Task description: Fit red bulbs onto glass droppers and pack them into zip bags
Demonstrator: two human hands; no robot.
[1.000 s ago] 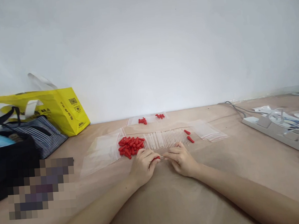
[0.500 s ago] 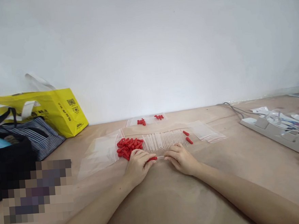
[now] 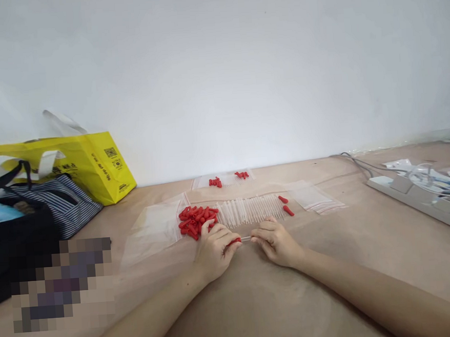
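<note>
My left hand (image 3: 216, 248) is closed on a red rubber dropper bulb (image 3: 234, 241), pinched between thumb and fingers. From the bulb's end a thin clear tube (image 3: 246, 238) runs across to my right hand (image 3: 275, 241), whose thumb and fingers pinch its other end. How deep the tube sits in the bulb is hidden. Just beyond my left hand lies a pile of red bulbs (image 3: 193, 219). To its right, a row of clear tubes (image 3: 249, 210) lies side by side, with two loose red bulbs (image 3: 288, 210) at the row's right end.
Clear zip bags lie left (image 3: 152, 225) and right (image 3: 315, 195) of the row. Farther back, another bag (image 3: 229, 180) has small red bulb clusters on it. A yellow bag (image 3: 94, 167) and striped pouch (image 3: 63, 200) stand left; a power strip (image 3: 416, 204) lies right.
The whole view has shifted slightly, so everything sits a little farther right. Both hands keep their pinch on the bulb and tube, and the bulb tilts a little more in my left hand.
</note>
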